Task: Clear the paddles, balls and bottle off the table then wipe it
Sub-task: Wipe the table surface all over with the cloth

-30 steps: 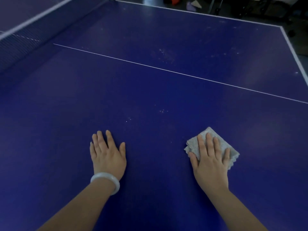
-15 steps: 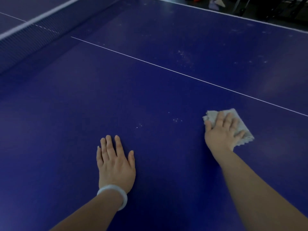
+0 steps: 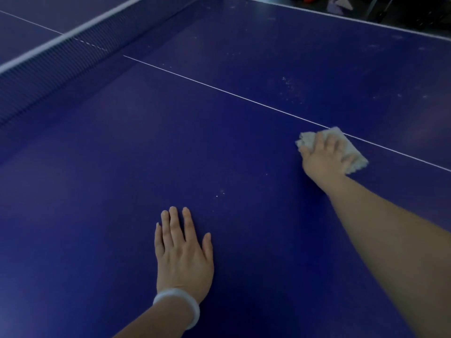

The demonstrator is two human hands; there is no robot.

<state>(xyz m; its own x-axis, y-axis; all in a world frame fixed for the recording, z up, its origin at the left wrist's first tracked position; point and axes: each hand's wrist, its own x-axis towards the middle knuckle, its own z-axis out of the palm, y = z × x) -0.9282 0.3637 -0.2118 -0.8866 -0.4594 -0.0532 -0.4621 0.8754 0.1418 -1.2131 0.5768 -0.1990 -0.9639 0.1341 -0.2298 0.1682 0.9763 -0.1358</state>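
Note:
The blue table-tennis table [image 3: 146, 154] fills the view. My right hand [image 3: 322, 158] is stretched far forward and presses flat on a pale grey cloth [image 3: 353, 152], which lies against the white centre line [image 3: 219, 87]. My left hand [image 3: 181, 252] lies flat on the table near me, fingers straight, with a white bangle [image 3: 180, 303] on the wrist. No paddle, ball or bottle is in view.
The net [image 3: 48, 59] runs along the left side. Whitish specks [image 3: 290, 89] mark the surface beyond the centre line, and a few small specks [image 3: 219, 193] lie ahead of my left hand. Dark clutter on the floor [image 3: 366, 6] lies past the far edge.
My right hand has pushed the cloth away from me, from beside my left hand up to the centre line. The left hand has stayed planted; the view has shifted.

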